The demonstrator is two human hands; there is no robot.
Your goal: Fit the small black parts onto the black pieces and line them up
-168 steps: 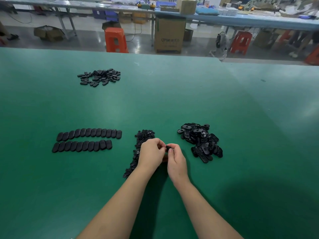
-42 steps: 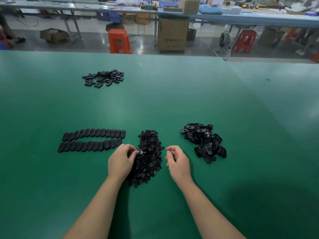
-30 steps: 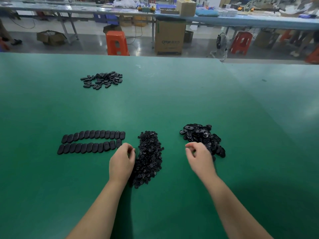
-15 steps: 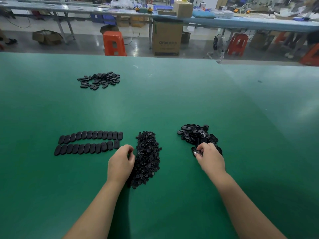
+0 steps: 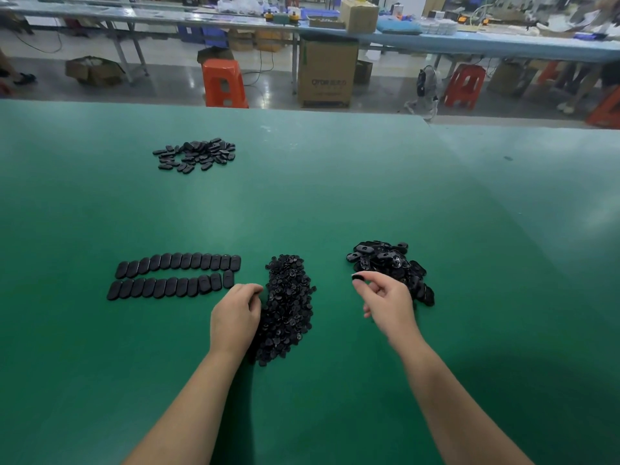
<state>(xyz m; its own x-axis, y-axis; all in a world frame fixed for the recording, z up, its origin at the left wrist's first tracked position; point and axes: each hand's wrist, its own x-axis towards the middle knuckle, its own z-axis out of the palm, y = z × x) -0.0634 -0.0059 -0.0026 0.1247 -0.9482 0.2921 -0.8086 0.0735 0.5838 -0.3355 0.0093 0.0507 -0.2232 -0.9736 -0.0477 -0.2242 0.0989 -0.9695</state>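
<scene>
2 rows (image 5: pixel 174 275) lined up, right hand (image 5: pixel 385 302) pinching 1 black piece (image 5: pixel 358 278), left hand (image 5: pixel 236 317) curled, contents unclear.

I see a plain green desk (image 5: pixel 335 196) carrying black oval plastic pieces (image 5: pixel 174 275) in two rows, a pile of small black parts (image 5: pixel 288 307), and beyond, an orange plastic stool (image 5: pixel 223 83).

on the bench (image 5: pixel 335 203): two rows of pieces (image 5: pixel 174 275) at left, heap of small parts (image 5: pixel 288 307) to their right, pile of pieces (image 5: pixel 385 263) further right, scattered cluster (image 5: pixel 196 155) far behind the rows.
</scene>
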